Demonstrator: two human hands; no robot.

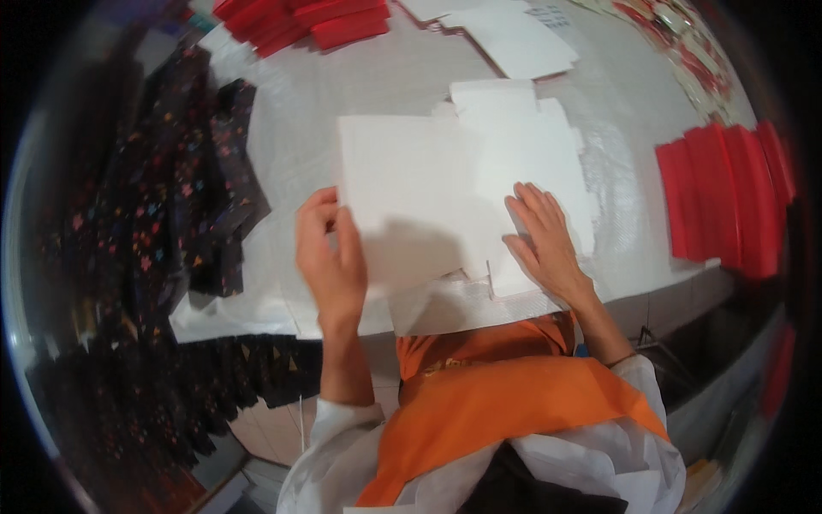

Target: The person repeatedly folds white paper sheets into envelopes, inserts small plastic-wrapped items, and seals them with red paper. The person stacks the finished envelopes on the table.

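Note:
Before me a white flat box blank (411,193) of cardboard, with cut flaps and notched edges, lies on the table cover. Its left panel is lifted a little, and shade falls across the lower part. My left hand (331,250) pinches this panel's left edge between thumb and curled fingers. On the blank's right part my right hand (542,241) rests palm down, fingers stretched out. It grips nothing. Whether several blanks are stacked under my right hand, I cannot tell.
More white blanks (514,38) lie at the far side. Red boxes (725,199) stand in a row at the right, and a red stack (308,22) sits at the far left. Dark boxes with a coloured flower print (186,186) are piled along the left.

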